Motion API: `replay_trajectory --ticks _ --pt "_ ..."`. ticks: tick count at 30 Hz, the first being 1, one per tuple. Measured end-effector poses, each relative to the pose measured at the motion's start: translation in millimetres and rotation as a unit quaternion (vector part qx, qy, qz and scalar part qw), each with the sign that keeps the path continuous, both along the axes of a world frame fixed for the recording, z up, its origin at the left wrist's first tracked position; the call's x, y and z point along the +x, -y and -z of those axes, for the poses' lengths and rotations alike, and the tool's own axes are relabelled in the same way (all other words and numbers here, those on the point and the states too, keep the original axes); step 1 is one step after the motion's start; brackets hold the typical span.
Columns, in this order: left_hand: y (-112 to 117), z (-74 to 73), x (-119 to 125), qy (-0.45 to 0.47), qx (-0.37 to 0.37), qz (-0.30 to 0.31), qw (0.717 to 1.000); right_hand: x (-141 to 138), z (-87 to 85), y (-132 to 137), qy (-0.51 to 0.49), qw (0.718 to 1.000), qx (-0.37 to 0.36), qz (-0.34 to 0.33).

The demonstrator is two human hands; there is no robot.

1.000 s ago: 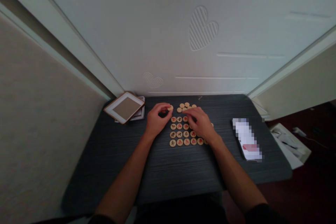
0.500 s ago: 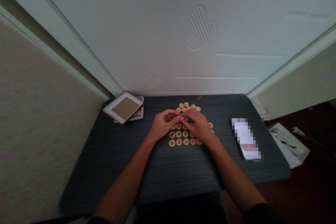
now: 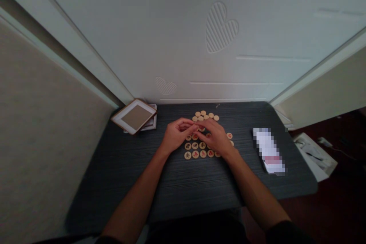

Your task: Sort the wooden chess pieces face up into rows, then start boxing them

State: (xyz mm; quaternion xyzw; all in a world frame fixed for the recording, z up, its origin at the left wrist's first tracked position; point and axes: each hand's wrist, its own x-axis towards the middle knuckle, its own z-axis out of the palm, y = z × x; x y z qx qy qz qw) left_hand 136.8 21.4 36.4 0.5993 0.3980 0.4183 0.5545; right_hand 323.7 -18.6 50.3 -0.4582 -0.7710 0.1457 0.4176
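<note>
Bare left hand (image 3: 177, 136) and right hand (image 3: 216, 137) meet; cannot tell whether grasping anything. Pale, round, wood-like discs (image 3: 202, 145), red- and black-marked, lie in rows beneath on dark wood-grain table (image 3: 128, 167). Likely light, stiff; pinch rims.

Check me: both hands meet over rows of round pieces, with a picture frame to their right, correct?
Wrong side: the head view shows the picture frame left of the left hand. That hand and the right hand do meet over rows of round pieces.

Dark table (image 3: 114, 167): discs (image 3: 195, 154) (mostly rowed), stacked frames (image 3: 135, 117), phone (image 3: 268, 148).
</note>
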Motion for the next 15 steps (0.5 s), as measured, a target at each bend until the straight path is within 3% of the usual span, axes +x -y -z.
replay_trajectory --ticks 15 --pt "-0.1 -7.3 -4.9 0.017 0.013 0.026 0.999 1.8 -5.7 -0.1 -0.052 0.997 -0.048 0.027"
